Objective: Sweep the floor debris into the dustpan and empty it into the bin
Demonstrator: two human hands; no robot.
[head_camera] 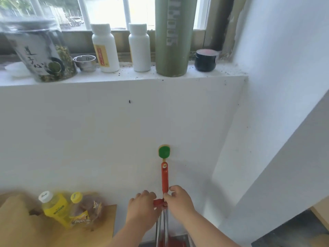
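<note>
A green wall hook (164,152) was stuck to the white wall (89,131), and everything else is placed from it. Directly below the hook hung a red handle (164,179), its top eyelet caught on the hook's peg. Under that handle a red clip (159,202) joined two chrome poles (162,227) that ran straight down from the hook to a red part (175,244) at the bottom edge of the view; whether that part was the dustpan or the broom head could not be told, since most of it was cut off.

The left hand (142,209) was below and slightly left of the hook, its grip closed over the red clip from the left side. The right hand (179,202) was below and slightly right of the hook, thumb and fingertips pinched together on the lower end of the red handle where it met the clip. The two hands nearly touched across the poles.

Far below and left of the hook a wooden surface (16,227) carried a yellow bottle (55,209) and, just beside it, a brown bottle (83,209) with a yellow cap.

High above the hook ran a windowsill (124,75) speckled with dark crumbs. On it, straight above the hook, stood a tall green flask (173,36); left of that were two white bottles (139,49), a small metal cup (85,62) and a large tea jar (41,50). Right of the flask sat a black tub (205,60).
</note>
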